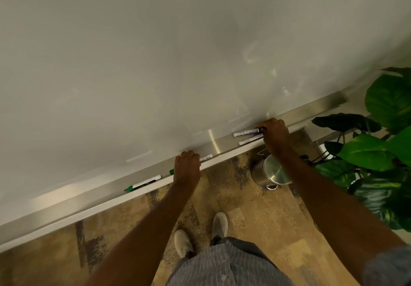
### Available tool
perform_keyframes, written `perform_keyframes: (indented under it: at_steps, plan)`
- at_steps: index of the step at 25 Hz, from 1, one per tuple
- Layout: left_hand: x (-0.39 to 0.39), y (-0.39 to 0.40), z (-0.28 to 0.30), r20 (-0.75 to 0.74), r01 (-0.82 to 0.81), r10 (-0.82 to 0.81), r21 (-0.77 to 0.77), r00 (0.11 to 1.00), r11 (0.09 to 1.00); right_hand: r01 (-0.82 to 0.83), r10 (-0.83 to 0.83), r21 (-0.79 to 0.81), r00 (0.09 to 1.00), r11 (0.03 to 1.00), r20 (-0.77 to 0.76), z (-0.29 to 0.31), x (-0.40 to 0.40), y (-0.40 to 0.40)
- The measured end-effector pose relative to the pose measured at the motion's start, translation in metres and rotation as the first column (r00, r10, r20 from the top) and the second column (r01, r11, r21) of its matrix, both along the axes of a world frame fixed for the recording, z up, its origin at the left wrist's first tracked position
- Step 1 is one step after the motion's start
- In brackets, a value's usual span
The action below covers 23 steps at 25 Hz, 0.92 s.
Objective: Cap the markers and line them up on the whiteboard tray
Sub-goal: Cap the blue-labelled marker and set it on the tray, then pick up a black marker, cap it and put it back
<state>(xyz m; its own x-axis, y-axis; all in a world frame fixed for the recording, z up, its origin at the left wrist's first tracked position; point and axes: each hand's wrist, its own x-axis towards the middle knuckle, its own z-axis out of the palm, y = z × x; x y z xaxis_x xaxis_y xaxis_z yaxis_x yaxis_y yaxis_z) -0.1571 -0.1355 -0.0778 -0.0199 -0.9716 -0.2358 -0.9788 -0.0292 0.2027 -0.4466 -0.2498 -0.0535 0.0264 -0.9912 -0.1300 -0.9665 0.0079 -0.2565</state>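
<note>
Now | our left hand (186, 167) curls over a green-capped marker (205, 158) on the tray (311, 108) | at 2 o'clock, our right hand (274, 133) clasps two white markers (245, 133) | labels unreadable

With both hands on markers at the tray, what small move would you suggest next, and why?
Probably slide the two white-barrelled markers under the right hand leftward along the brushed metal tray, since they lie side by side, apart from the green-capped marker and the one under the left hand.
</note>
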Motion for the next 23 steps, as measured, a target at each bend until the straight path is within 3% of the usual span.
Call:
perform_keyframes:
  at_steps: [2,5,8,10,12,14,18,23]
  plan:
    - [-0.001,-0.003,0.003,-0.032,-0.032,0.033,0.011,0.999,0.999,0.023,-0.018,-0.084,0.998,0.996,0.055,0.001,0.011,0.01]
    - [-0.001,-0.006,0.008,-0.051,-0.051,0.053,0.039,0.997,0.998,-0.025,0.068,-0.15,0.955,0.988,0.29,0.001,0.047,0.044]
    - [-0.001,-0.009,0.019,-0.211,-0.151,0.158,0.046,0.965,0.987,-0.079,0.059,0.016,0.844,0.997,0.533,-0.003,0.095,0.08]
    - [0.001,-0.01,0.029,-0.413,-0.265,0.285,0.107,0.865,0.958,0.01,-0.177,0.239,0.702,0.971,0.69,-0.004,0.121,0.095]
    - [0.006,-0.008,0.037,-0.536,-0.292,0.335,0.165,0.775,0.942,0.04,-0.388,0.423,0.483,0.905,0.785,-0.003,0.135,0.105]
    - [0.011,-0.001,0.041,-0.566,-0.276,0.323,0.17,0.758,0.946,0.015,-0.455,0.484,0.366,0.875,0.812,-0.003,0.138,0.108]
    - [0.023,0.014,0.04,-0.571,-0.276,0.299,0.13,0.764,0.952,-0.055,-0.473,0.507,0.286,0.86,0.834,0.004,0.139,0.111]
    - [0.062,0.029,0.03,-0.38,-0.351,0.347,0.061,0.858,0.935,0.088,-0.604,0.598,0.051,0.796,0.796,0.005,0.13,0.117]
